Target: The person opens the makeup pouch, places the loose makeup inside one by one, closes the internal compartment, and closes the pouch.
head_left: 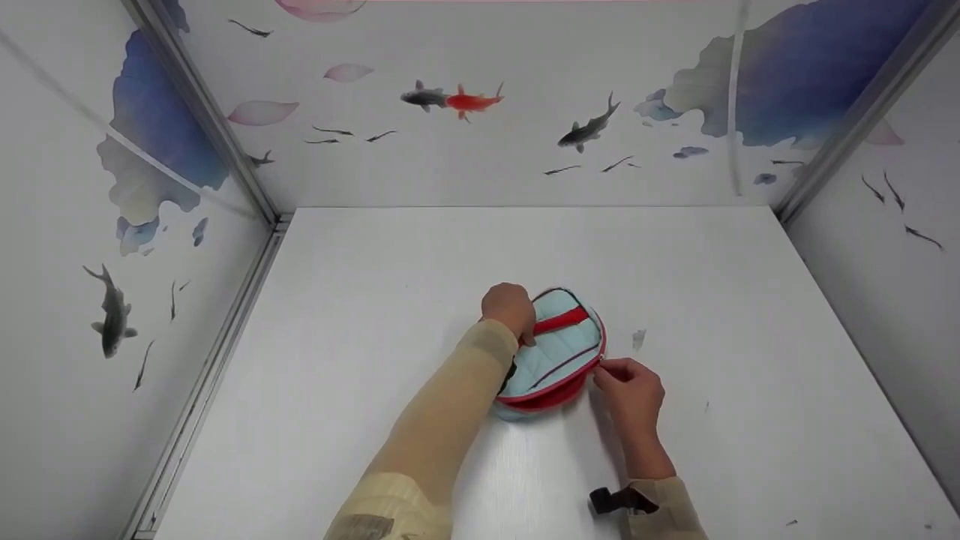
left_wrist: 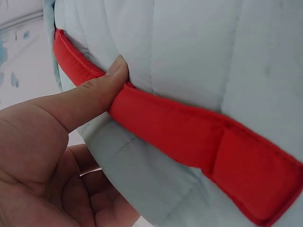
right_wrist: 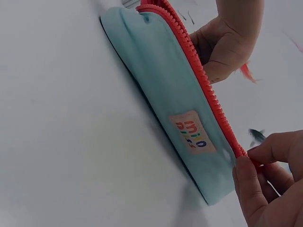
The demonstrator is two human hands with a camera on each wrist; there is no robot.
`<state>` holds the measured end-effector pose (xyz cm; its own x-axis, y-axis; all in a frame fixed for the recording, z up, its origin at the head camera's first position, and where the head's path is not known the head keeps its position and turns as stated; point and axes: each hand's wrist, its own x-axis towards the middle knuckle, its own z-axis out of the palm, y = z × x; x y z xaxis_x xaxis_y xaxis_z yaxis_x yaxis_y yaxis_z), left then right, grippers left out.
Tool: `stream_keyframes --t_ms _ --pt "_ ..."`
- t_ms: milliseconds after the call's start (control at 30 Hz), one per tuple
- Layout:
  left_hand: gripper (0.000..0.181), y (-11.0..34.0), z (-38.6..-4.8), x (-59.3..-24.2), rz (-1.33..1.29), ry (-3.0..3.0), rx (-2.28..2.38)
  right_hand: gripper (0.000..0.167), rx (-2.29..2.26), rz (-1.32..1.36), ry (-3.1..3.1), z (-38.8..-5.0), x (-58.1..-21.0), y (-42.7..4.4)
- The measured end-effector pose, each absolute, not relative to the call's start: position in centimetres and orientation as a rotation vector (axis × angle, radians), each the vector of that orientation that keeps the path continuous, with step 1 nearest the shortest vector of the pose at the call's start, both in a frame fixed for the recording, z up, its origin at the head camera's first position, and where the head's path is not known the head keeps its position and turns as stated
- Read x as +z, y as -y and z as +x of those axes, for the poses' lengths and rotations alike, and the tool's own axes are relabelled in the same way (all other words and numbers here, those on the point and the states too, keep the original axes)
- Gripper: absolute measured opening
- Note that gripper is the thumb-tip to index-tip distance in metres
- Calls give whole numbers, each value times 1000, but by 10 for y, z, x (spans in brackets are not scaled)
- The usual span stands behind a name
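A light blue quilted zip bag [head_left: 555, 360] lies on the white table, with a red handle strap [left_wrist: 161, 127] across its lid and a red zipper [right_wrist: 203, 80] around its rim. Along the near side the zipper is parted, and red lining shows in the gap. My left hand [head_left: 510, 309] holds the bag at its left end; the thumb lies over the strap, the fingers at the lid's edge. At the near right corner, my right hand [head_left: 631, 390] pinches the zipper between thumb and fingers, which hide the pull. A small lettered label [right_wrist: 192, 132] marks the bag's side.
The white tabletop [head_left: 360, 285] surrounds the bag. White panels [head_left: 510, 165] painted with fish and petals stand behind and at both sides, joined by metal corner posts [head_left: 210, 112]. A black strap mount [head_left: 622, 500] sits on the right sleeve.
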<state>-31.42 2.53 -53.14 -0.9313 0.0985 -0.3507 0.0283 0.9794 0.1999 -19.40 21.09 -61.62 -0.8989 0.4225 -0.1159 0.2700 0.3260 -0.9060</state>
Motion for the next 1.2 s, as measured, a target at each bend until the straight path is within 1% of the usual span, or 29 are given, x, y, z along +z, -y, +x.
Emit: stream_keyframes --t_ms 200,500,867,967,1200 --pt "50 -26 -313 -534 72 -2758 255 14 1643 -656 2429 -188 -619 -204" --pt "48 -28 -313 -532 92 -2775 229 10 1654 -556 2439 -174 -620 -190" --pt "52 -27 -317 -541 92 -2773 181 8 1638 -502 2453 -169 -622 -188" --pt "51 -26 -315 -542 74 -2768 214 11 1633 -514 2475 -173 -621 -192" --pt "51 -24 -308 -538 68 -2761 257 15 1576 -543 2522 -193 -617 -207"
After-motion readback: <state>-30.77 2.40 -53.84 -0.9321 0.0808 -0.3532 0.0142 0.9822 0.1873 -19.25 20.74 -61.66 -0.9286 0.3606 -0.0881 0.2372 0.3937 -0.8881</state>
